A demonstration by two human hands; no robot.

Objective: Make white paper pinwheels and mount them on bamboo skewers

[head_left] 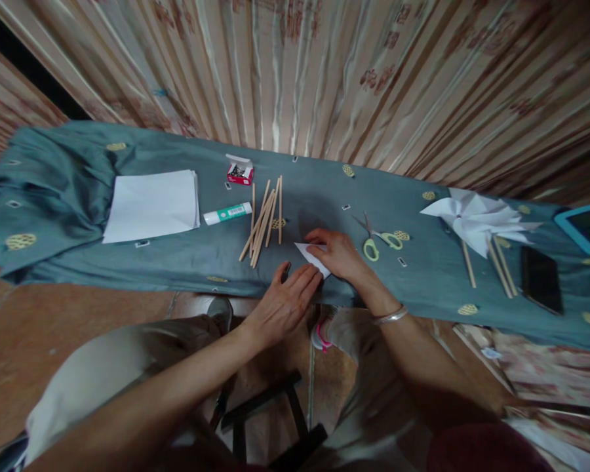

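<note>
A small folded piece of white paper (pixel 318 261), pointed at its left end, lies at the table's front edge between my hands. My right hand (pixel 341 255) comes from the right and has its thumb on top of the paper, fingers curled round the far side. From the near side, my left hand (pixel 290 298) rests its outstretched fingers against the paper's lower edge, the thumb apart. Green-handled scissors (pixel 378 239) lie partly spread just right of my right hand. Several wooden sticks (pixel 263 223) are in a loose pile beyond my left hand.
Left of the sticks are a glue stick (pixel 227 213), a red box of small metal pieces (pixel 240 172) and a white paper stack (pixel 152 206). Paper pinwheels (pixel 476 219) on sticks, a black phone (pixel 541 278) and a blue-framed device (pixel 587 229) occupy the right side.
</note>
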